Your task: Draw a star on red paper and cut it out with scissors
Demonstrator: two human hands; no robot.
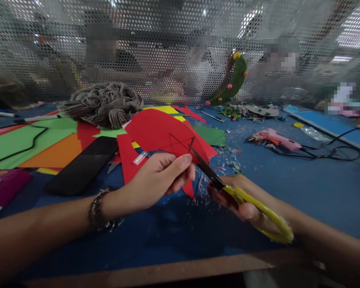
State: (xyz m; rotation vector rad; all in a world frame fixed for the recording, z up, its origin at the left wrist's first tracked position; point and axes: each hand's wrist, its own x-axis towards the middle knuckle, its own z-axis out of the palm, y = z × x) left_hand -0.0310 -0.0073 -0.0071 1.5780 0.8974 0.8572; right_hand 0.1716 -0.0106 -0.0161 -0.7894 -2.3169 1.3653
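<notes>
My left hand (171, 174) pinches the lower edge of a red paper sheet (159, 128) between thumb and fingers. A star is drawn in dark lines on that sheet, close to my thumb. My right hand (240, 196) grips yellow-handled scissors (243, 196), whose dark blades point up and left and meet the paper beside the star. How far the blades are parted is hard to make out. Under the held sheet lie more red paper pieces (127, 160), and a small clear plastic piece (140, 158) is left of my left hand.
A black phone (84, 166) lies at left on green card (48, 140) and orange card (54, 152). Grey yarn (103, 105) is piled behind. A pink glue gun (277, 139) with its cord lies right. Scraps litter the blue table (327, 188); a perforated metal screen (168, 52) stands behind.
</notes>
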